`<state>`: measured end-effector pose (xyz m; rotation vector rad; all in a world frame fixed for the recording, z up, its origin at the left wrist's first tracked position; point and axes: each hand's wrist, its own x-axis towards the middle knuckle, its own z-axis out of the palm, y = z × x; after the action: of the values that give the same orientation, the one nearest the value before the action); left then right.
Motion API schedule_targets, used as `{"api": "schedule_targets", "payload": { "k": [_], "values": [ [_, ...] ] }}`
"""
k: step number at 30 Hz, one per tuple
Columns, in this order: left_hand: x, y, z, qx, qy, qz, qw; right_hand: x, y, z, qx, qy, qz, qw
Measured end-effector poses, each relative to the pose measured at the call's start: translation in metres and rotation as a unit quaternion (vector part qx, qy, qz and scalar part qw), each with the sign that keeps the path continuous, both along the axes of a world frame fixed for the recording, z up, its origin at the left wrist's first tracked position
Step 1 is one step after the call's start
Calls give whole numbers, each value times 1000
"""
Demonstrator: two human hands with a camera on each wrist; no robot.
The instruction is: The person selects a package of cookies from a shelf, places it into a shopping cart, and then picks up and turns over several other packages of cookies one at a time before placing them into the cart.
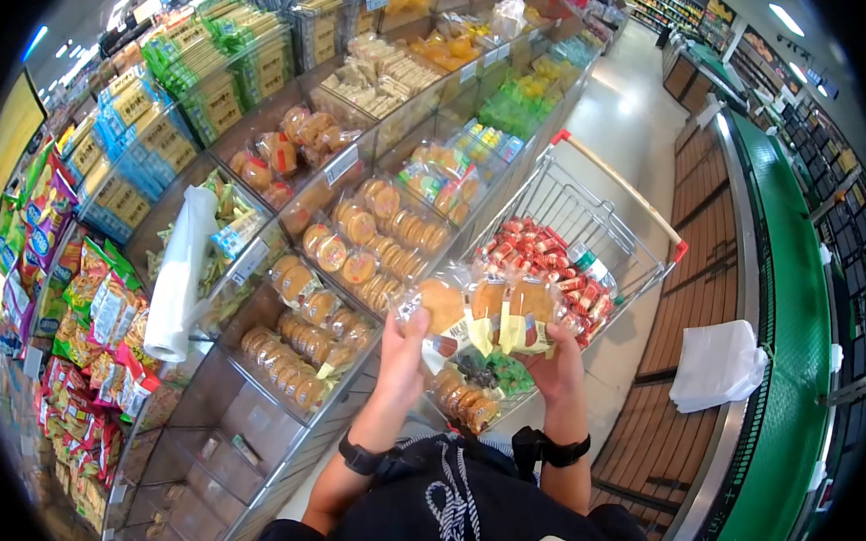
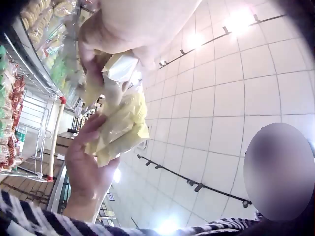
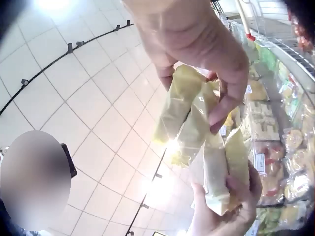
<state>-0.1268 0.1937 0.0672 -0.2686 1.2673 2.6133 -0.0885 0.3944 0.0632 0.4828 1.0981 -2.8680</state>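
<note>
Above the cart, both hands hold up clear packets of round golden cakes with yellow printed wrapping, side by side. My left hand (image 1: 404, 357) grips the leftmost cake packet (image 1: 441, 308), thumb over its front. My right hand (image 1: 557, 370) grips the cake packets (image 1: 531, 310) on the right by their edge. The left wrist view shows the yellow underside of the packets (image 2: 120, 132) between my left hand (image 2: 128, 29) and right hand (image 2: 88, 172). From the right wrist, my right hand (image 3: 202, 49) has fingers and thumb around the yellow-wrapped packets (image 3: 189, 113); the left hand (image 3: 226, 211) pinches those below.
A wire shopping cart (image 1: 593, 215) holds many red-wrapped packets (image 1: 541, 257). Along the left run clear bins with similar round cakes (image 1: 286, 361) and other snacks. A plastic bag roll (image 1: 178, 272) stands on the bins. To the right is a green-topped counter (image 1: 776, 259) with white bags (image 1: 717, 364).
</note>
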Motion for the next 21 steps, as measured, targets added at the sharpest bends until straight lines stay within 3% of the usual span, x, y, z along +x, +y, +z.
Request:
{"api": "schedule_targets", "payload": {
  "k": [4, 8, 11, 12, 16, 19, 21],
  "values": [
    [-7, -7, 2, -24, 11, 24, 999, 6, 14, 2, -67, 44, -78, 994],
    [-7, -7, 4, -95, 51, 9, 994, 5, 15, 6, -136, 102, -59, 984],
    [-6, 2, -5, -171, 74, -1, 982, 2, 5, 6, -37, 139, 28, 989],
    [-6, 5, -8, -198, 78, 0, 977, 1, 2, 1, 35, 102, 57, 993],
    [-8, 4, -17, -168, 32, -23, 985, -6, -16, 7, 48, 12, 64, 997],
    [-12, -2, -15, -95, -24, -20, 995, -11, -8, -19, -67, 33, 122, 990],
    [-11, -10, -3, -110, -49, -37, 992, -8, -3, -24, -138, 4, 94, 986]
  ]
}}
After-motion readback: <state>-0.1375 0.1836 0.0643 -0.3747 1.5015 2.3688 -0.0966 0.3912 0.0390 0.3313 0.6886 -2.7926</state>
